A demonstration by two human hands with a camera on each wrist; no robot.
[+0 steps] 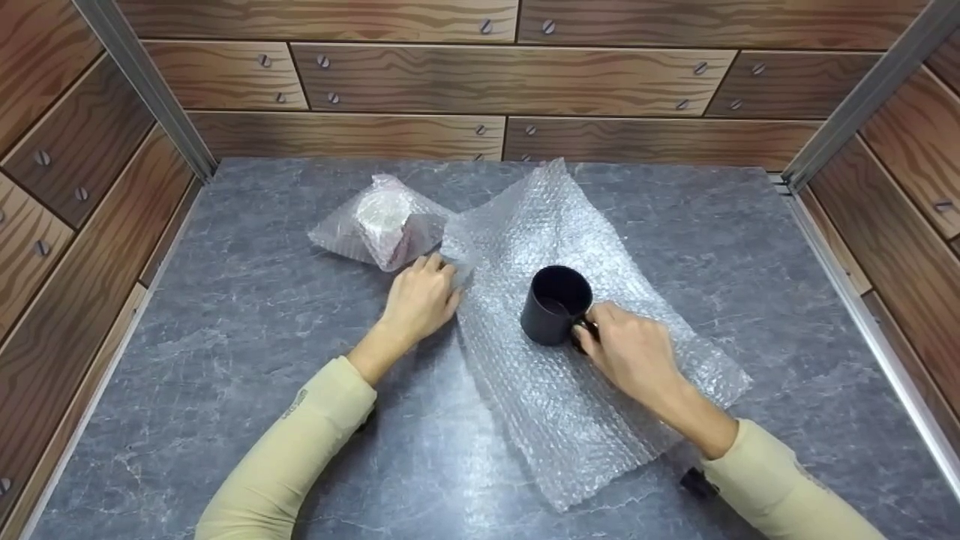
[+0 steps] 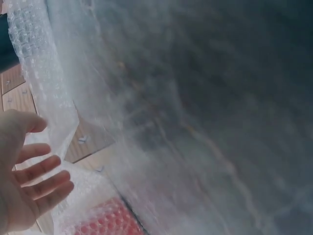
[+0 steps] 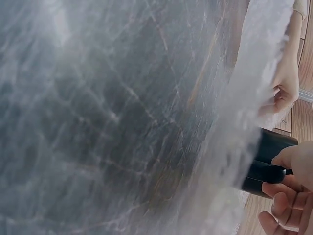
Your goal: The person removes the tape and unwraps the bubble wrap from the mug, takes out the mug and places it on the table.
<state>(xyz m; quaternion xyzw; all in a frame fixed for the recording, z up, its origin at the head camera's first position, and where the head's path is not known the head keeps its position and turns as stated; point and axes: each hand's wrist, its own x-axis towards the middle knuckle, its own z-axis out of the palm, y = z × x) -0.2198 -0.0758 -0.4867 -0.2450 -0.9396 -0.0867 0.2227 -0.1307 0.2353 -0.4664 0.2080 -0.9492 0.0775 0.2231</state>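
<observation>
A black mug (image 1: 546,319) stands upright on a sheet of clear bubble wrap (image 1: 540,397), its mouth facing up. My right hand (image 1: 634,349) pinches the mug's handle between thumb and fingers; the right wrist view also shows this grip on the dark mug (image 3: 275,147). At the sheet's left edge is my left hand (image 1: 421,298), with relaxed, slightly bent fingers. In the left wrist view the left hand's fingers (image 2: 46,169) are spread apart from the thumb, with nothing visibly held. Just beyond that hand lies a bubble-wrapped bundle (image 1: 386,217), whitish and red inside.
The grey marbled tabletop (image 1: 247,360) carries everything. Wood-patterned panels (image 1: 510,82) enclose the back and both sides, with metal rails (image 1: 874,337) along the edges. A small black object (image 1: 697,484) shows by the right sleeve.
</observation>
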